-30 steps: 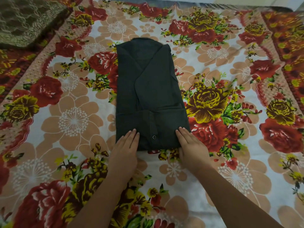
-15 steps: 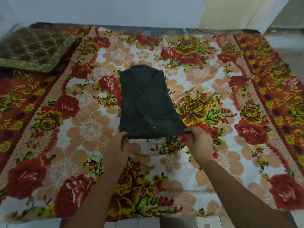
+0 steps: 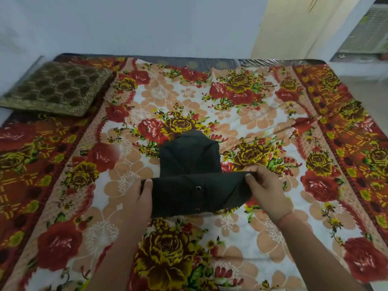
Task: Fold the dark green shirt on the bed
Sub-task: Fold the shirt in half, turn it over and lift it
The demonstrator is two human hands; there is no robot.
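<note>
Two hands hold the shirt (image 3: pixel 189 162) near the middle of the bed (image 3: pixel 273 238). The left hand (image 3: pixel 140 198) pinches the shirt's near fold at 9 o'clock, with the thumb on top. The right hand (image 3: pixel 266 192) pinches the same fold at 3 o'clock, thumb on top too. This near part is held up a little off the bed, and two small buttons (image 3: pixel 198 188) show on it. The rest of the shirt reaches toward 12 o'clock. A brown cushion (image 3: pixel 56 87) sits well apart at 10 o'clock, on the bed's corner.
</note>
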